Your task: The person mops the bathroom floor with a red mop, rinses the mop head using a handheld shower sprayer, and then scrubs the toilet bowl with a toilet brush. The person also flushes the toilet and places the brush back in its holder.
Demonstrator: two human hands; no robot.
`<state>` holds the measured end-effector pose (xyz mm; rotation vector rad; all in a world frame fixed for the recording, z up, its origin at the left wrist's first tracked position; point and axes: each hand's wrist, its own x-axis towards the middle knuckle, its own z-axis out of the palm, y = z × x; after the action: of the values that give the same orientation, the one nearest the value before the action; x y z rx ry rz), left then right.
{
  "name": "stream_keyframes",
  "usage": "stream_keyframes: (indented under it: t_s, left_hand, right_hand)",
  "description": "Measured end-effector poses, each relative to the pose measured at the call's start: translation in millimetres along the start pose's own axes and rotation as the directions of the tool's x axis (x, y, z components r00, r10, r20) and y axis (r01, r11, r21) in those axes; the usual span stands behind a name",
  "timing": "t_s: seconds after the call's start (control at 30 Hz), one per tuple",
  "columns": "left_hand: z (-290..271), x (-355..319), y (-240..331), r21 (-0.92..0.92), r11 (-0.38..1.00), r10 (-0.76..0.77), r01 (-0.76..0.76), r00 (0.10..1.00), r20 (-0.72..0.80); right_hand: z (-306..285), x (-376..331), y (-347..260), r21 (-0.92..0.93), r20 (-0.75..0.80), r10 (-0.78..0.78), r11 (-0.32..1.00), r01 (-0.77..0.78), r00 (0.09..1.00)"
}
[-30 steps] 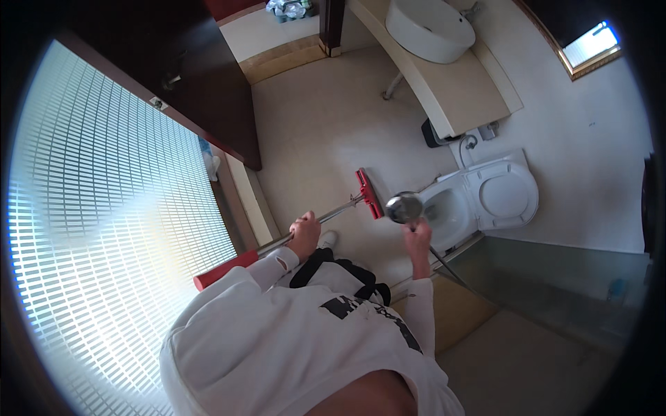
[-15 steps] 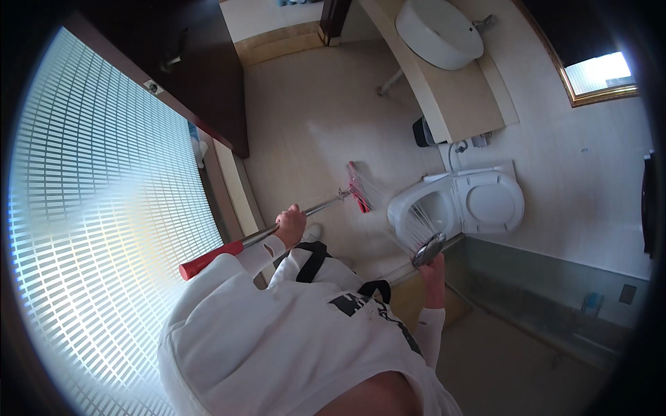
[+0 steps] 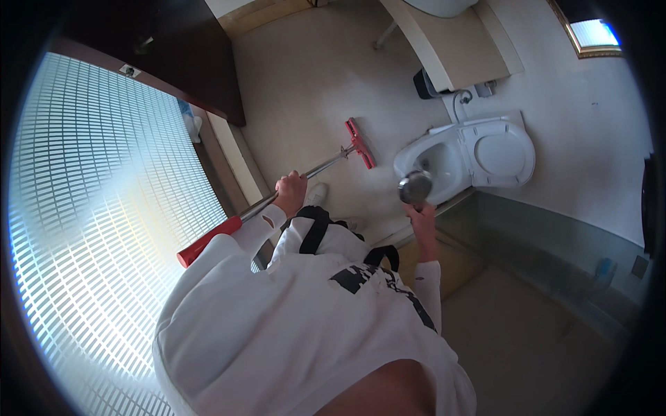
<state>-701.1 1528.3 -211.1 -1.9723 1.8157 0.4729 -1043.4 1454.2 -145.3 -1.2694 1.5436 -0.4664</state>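
My left hand is wrapped round the metal pole of a sponge mop. The mop's red end grip slants back under my left forearm, and its red head rests on the floor ahead. A round silver shower head is in my right hand, fingers closed about its handle. It hangs over the front of the toilet bowl, hiding part of the rim. I can make out no water streams from it now.
The toilet's lid is down at the right, with a dark bin near it below the counter. A dark door and gridded glass lie to my left. A glass panel stands at right.
The water streams seen earlier from the shower head no longer show. My right hand has raised the shower head, moving it from the bowl's near side to over its front. My view has shifted.
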Motion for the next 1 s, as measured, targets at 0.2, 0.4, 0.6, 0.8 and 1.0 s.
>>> stream_keyframes:
  t_s: [0.2, 0.4, 0.6, 0.8, 1.0]
  left_hand:
    - [-17, 6, -5, 0.079, 0.996, 0.052, -0.038, 0.982, -0.182]
    - [-52, 28, -51, 0.155, 0.986, 0.089, -0.061, 0.979, -0.185]
    - [-56, -14, -148, 0.107, 0.993, 0.077, -0.054, 0.972, -0.224]
    - [-52, -66, -208, 0.186, 0.979, -0.085, 0.083, 0.996, -0.002]
    - [-41, -87, -198, 0.280, 0.918, -0.328, 0.281, 0.934, 0.139]
  right_hand:
    - [16, -7, 66, -0.102, -0.207, -0.004, 0.995, -0.017, 0.978]
    - [-66, -22, 128, 0.085, -0.303, 0.067, 0.995, -0.043, 0.951]
    - [-160, -84, 181, 0.129, -0.503, 0.211, 0.977, -0.169, 0.838]
    - [-206, -137, 220, 0.231, -0.594, 0.328, 0.944, -0.235, 0.735]
    - [-166, -150, 242, 0.133, -0.528, 0.298, 0.954, -0.269, 0.795]
